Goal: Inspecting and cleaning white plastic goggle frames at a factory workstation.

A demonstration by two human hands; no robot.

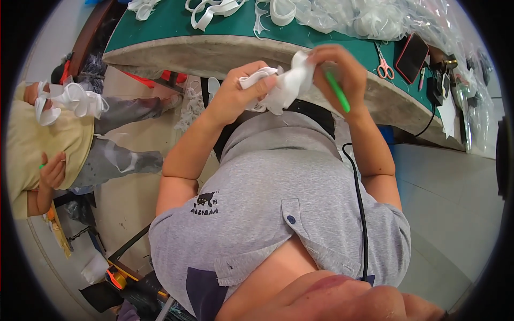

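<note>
My left hand is closed around a bunch of white fabric strips, the thumb pressing on top. The strips look soft and looped, and they hang in front of my waist just off the table's near edge. Opposite it, my right hand is curled and smeared by motion, with a slim bright green tool sticking out below the fingers. What kind of tool it is cannot be made out. The right fingertips meet the upper end of the white fabric; whether they grip it is blurred.
The green-topped table holds white loops, clear plastic bags, pink-handled scissors and a phone. A black cable runs down my front. At left, a co-worker handles similar white strips.
</note>
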